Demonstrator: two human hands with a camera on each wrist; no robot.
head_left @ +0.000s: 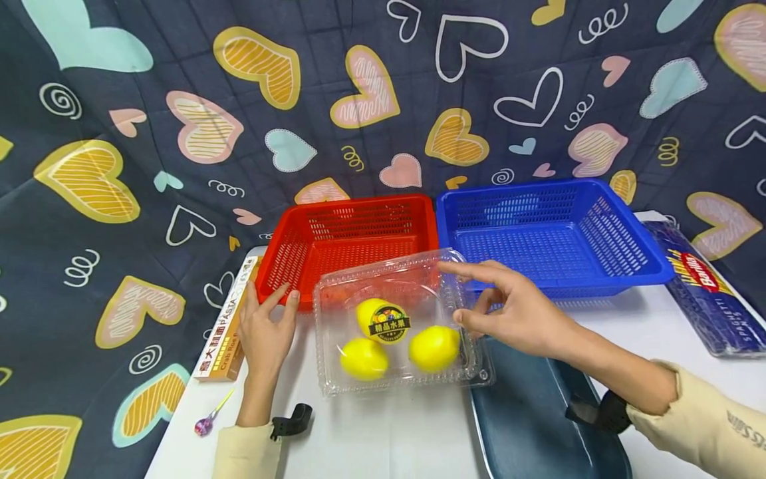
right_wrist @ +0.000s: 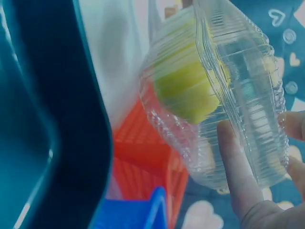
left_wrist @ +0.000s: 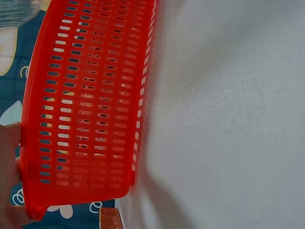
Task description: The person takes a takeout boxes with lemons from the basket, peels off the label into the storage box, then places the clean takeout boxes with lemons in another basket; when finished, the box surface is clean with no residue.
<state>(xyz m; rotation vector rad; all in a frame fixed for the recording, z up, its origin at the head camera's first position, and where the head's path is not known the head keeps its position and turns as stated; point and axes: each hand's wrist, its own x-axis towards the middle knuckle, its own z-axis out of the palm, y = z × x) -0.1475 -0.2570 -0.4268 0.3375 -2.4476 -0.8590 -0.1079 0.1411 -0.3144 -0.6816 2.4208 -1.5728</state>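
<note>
From the head view, the clear lemon box (head_left: 399,326) lies on the bench between the hands, left hand (head_left: 265,330) slack beside the red basket (head_left: 353,241), right hand (head_left: 519,311) loosely touching the box's edge; the right wrist view shows fingers (right_wrist: 237,167) against its lid.

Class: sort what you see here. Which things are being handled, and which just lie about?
In hand: right hand touching clear plastic clamshell box of yellow lemons; left hand at red mesh basket.
Lying about: blue mesh basket, dark teal tray, spaghetti packet, pasta box.
</note>
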